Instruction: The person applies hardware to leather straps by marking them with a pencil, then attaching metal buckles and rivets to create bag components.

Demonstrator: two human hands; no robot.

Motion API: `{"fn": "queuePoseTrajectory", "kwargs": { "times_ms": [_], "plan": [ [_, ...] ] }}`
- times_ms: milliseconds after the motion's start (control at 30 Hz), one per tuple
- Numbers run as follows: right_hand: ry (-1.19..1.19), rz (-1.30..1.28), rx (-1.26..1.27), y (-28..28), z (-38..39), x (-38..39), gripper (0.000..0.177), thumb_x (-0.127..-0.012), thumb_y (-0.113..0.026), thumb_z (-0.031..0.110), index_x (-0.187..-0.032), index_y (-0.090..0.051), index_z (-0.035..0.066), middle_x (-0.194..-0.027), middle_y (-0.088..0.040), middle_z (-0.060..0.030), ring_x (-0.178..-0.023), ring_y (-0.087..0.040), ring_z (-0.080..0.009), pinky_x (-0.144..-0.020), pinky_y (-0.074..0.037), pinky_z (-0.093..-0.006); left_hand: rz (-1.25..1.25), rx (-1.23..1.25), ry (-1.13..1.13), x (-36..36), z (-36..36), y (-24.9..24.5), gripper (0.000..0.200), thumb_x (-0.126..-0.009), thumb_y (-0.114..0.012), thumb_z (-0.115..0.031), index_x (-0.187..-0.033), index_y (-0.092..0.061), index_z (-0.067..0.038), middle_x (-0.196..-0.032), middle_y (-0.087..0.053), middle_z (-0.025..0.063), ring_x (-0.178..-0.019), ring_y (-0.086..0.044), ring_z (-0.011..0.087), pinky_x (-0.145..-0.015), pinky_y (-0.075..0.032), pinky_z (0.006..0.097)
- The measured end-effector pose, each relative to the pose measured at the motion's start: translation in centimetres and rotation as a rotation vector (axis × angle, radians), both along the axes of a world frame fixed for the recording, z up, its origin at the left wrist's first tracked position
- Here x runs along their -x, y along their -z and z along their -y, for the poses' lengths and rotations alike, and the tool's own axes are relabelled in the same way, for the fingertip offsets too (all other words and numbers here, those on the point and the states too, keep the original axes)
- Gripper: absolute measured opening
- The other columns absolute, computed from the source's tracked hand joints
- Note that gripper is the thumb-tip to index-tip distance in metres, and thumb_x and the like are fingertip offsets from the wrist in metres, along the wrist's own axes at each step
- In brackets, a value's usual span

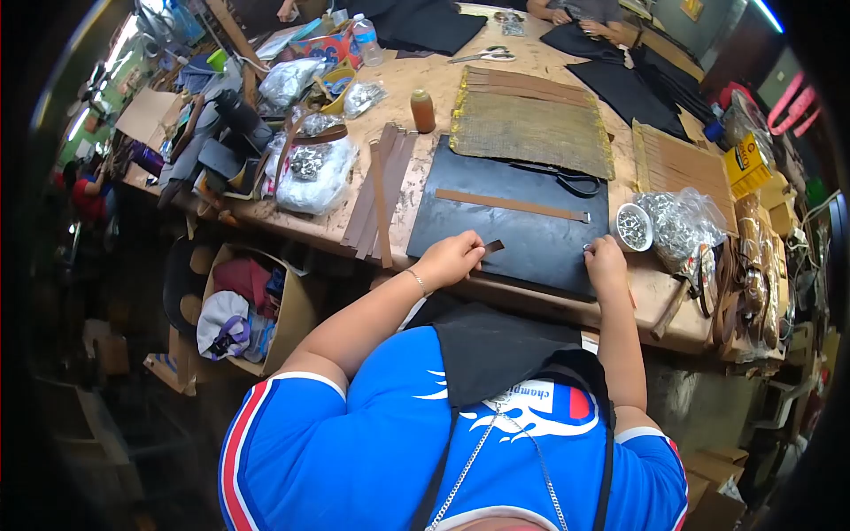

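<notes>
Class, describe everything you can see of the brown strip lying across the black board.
The brown strip is long, narrow and flat, and looks like leather. A small silvery piece, apparently metal, sits at its right end. It lies nearly straight across the black board, right end slightly nearer the person, just short of the woven mat. Only the board appears to touch it; the left hand and right hand are off it.

Left hand (454, 257) conceals one end of a short dark strip (494, 249). Item at right hand (606, 263) fingertips: too small to identify. Seated person (580, 12): head cut off by top edge. Shirt lettering (531, 396): partly covered by black apron (496, 358).
</notes>
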State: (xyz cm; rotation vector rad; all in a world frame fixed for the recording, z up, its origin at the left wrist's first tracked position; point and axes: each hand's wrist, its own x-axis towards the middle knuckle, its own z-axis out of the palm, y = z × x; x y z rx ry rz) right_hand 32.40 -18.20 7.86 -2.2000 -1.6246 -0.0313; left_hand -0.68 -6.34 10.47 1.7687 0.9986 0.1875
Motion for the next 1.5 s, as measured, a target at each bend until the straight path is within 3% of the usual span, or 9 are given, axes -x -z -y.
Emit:
{"fn": "queuePoseTrajectory", "kwargs": {
  "times_ms": [233, 267, 300, 400, 500, 700, 1000, 1267, 1500],
  "plan": [
    [0.008, -0.149, -0.106, 0.2, 0.2, 0.6, 0.009, -0.080, -0.069, 0.007, -0.082, -0.063, 0.000, -0.082, -0.061, -0.0178, -0.079, -0.063, -0.0354, -0.074, -0.053, -0.0434, 0.032, 0.035, -0.054, -0.2, -0.4, 0.6, 0.021, -0.106, -0.054, -0.023, -0.112, -0.060, -0.005, -0.085, -0.072, 0.0054, -0.065, -0.066, 0.0146, -0.065, -0.054, 0.0314],
    [0.007, -0.256, -0.082, 0.1, 0.0, 0.6, 0.010, -0.082, -0.069, 0.008, -0.083, -0.063, 0.000, -0.076, -0.063, -0.0124, -0.070, -0.062, -0.0242, -0.068, -0.052, -0.0367, 0.068, 0.059, -0.035, -0.1, -0.3, 0.9, 0.021, -0.107, -0.053, -0.024, -0.114, -0.059, -0.004, -0.085, -0.072, 0.0060, -0.065, -0.065, 0.0145, -0.065, -0.054, 0.0311],
    [-0.019, -0.257, -0.081, -0.5, -0.3, 1.3, 0.010, -0.082, -0.069, 0.008, -0.083, -0.063, 0.000, -0.076, -0.063, -0.0124, -0.070, -0.062, -0.0242, -0.068, -0.052, -0.0367, 0.104, 0.084, -0.017, 0.1, -0.1, 0.5, 0.022, -0.107, -0.053, -0.024, -0.115, -0.058, -0.004, -0.085, -0.072, 0.0066, -0.065, -0.065, 0.0144, -0.064, -0.054, 0.0309],
    [-0.064, -0.672, 0.025, -1.3, -1.5, 3.4, 0.012, -0.083, -0.072, 0.012, -0.086, -0.067, 0.001, -0.081, -0.072, -0.0060, -0.074, -0.064, -0.0114, -0.069, -0.051, -0.0287, 0.128, 0.270, -0.037, 0.8, 1.2, -0.8, 0.021, -0.110, -0.047, -0.023, -0.120, -0.052, -0.005, -0.084, -0.070, 0.0059, -0.062, -0.064, 0.0128, -0.056, -0.052, 0.0285],
    [-0.244, -1.204, 0.109, -1.0, -2.8, 6.6, 0.007, -0.091, -0.067, 0.004, -0.096, -0.063, 0.001, -0.102, -0.075, -0.0125, -0.084, -0.070, -0.0147, -0.076, -0.057, -0.0284, 0.147, 0.287, -0.059, 2.2, 2.5, -2.0, 0.021, -0.111, -0.046, -0.024, -0.120, -0.052, -0.005, -0.079, -0.066, 0.0032, -0.060, -0.061, 0.0110, -0.053, -0.048, 0.0272],
    [-0.390, -1.591, 0.356, -4.4, -4.2, 13.2, 0.009, -0.098, -0.066, 0.006, -0.102, -0.059, 0.001, -0.110, -0.073, -0.0167, -0.090, -0.071, -0.0165, -0.082, -0.059, -0.0291, 0.148, -0.030, -0.137, 5.0, 3.6, -1.3, 0.027, -0.108, -0.054, -0.031, -0.112, -0.057, -0.004, -0.073, -0.065, 0.0064, -0.062, -0.062, 0.0139, -0.059, -0.049, 0.0324],
    [-0.427, -1.664, 0.391, -3.4, -5.0, 14.0, 0.010, -0.102, -0.062, 0.008, -0.107, -0.061, -0.001, -0.106, -0.073, -0.0132, -0.089, -0.070, -0.0144, -0.080, -0.059, -0.0268, 0.091, 0.084, -0.086, 4.3, 2.9, -4.5, 0.030, -0.110, -0.053, -0.032, -0.100, -0.062, -0.005, -0.063, -0.053, -0.0001, -0.058, -0.052, 0.0093, -0.057, -0.043, 0.0282],
    [-0.237, -1.839, 0.379, -3.8, -4.2, 13.2, 0.014, -0.102, -0.065, 0.009, -0.113, -0.065, 0.000, -0.100, -0.071, -0.0070, -0.088, -0.070, -0.0132, -0.081, -0.058, -0.0247, 0.042, 0.065, -0.030, 3.2, 2.0, -4.3, 0.030, -0.108, -0.056, -0.033, -0.100, -0.065, -0.006, -0.064, -0.056, 0.0002, -0.058, -0.053, 0.0089, -0.057, -0.045, 0.0291],
    [-0.337, -1.748, 0.389, -3.5, -4.4, 14.2, 0.013, -0.098, -0.070, 0.005, -0.109, -0.065, 0.001, -0.097, -0.070, -0.0050, -0.085, -0.069, -0.0117, -0.080, -0.057, -0.0236, 0.072, 0.025, -0.037, 3.5, 2.4, -3.8, 0.030, -0.108, -0.057, -0.035, -0.100, -0.065, -0.007, -0.065, -0.057, -0.0002, -0.058, -0.053, 0.0086, -0.058, -0.044, 0.0288]
  ]
}}
